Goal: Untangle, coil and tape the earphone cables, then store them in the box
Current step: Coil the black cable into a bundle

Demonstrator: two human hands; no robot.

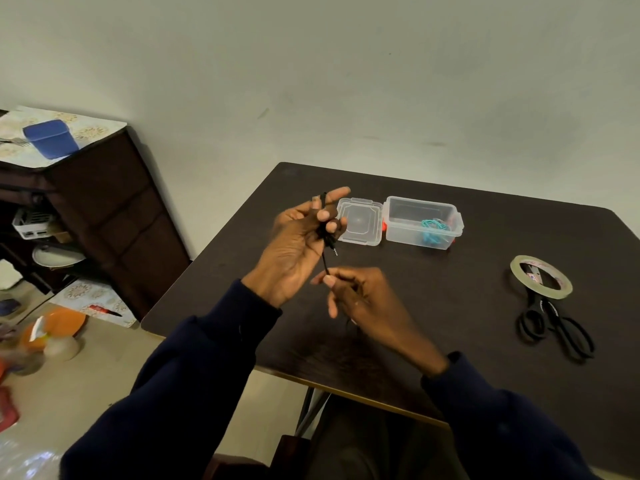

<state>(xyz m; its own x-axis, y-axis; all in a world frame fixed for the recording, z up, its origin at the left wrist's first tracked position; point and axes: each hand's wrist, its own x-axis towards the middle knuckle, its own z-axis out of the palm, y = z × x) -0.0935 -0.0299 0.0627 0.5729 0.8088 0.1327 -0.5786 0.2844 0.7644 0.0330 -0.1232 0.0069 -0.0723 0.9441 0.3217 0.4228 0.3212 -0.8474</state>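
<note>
My left hand (298, 244) is raised above the dark brown wooden bench (450, 323), palm turned toward me, wrist bent back, forearm in a dark navy sleeve (194, 368) rising from the lower left. Its grip is closed around a bundle of thin black earphone cable (325, 233): the lower fingers curl over the bundle while the index finger points up and to the right. The cable's metal plug tip (335, 251) hangs just below the fingers.

My right hand (360, 296) sits lower and nearer to me, back of the hand up, forearm coming in from the lower right. Its grip is a pinch: thumb and forefinger pressed together on 1 strand of the same black cable, which runs taut up to the left hand. The other fingers are loosely bent.

Behind the hands, on the bench, a clear rectangular plastic box (422, 223) stands open, with a coil of teal earphone cable (433, 230) lying inside. Its clear plastic lid (360, 221) lies flat just beside it on the left.

To the right, well apart from the box, a roll of clear adhesive tape (541, 277) lies flat, overlapping the blades of black-handled scissors (554, 323).
</note>
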